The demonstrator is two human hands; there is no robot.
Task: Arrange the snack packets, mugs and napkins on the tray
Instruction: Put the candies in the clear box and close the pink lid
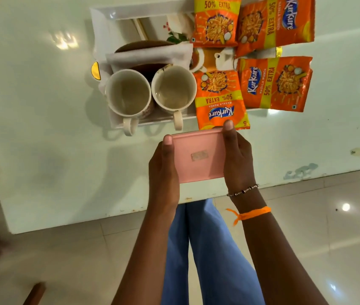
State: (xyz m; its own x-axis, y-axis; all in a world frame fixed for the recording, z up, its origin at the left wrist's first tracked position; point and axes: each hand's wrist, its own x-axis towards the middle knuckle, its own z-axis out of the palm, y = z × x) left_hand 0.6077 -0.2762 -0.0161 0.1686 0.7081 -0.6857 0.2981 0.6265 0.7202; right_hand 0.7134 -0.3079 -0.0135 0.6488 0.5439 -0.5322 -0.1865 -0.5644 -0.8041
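Observation:
A white tray (pixel 102 23) lies on the table. Two empty white mugs (pixel 128 93) (pixel 173 89) stand side by side at its near edge, handles toward me. Behind them lies a folded white napkin (pixel 148 55). Several orange Kurkure snack packets (pixel 216 20) (pixel 276 23) (pixel 220 100) (pixel 274 83) lie on the tray's right part. My left hand (pixel 163 168) and my right hand (pixel 237 157) grip the two sides of a pink flat box (pixel 198 157) just in front of the tray, thumbs on its top.
The white table (pixel 42 128) ends at a near edge (pixel 108 219) over a glossy tiled floor (pixel 317 227). My blue trousers (pixel 205 249) show below. A yellow shape (pixel 96 71) sits at the tray's left side. Stains mark the table at right.

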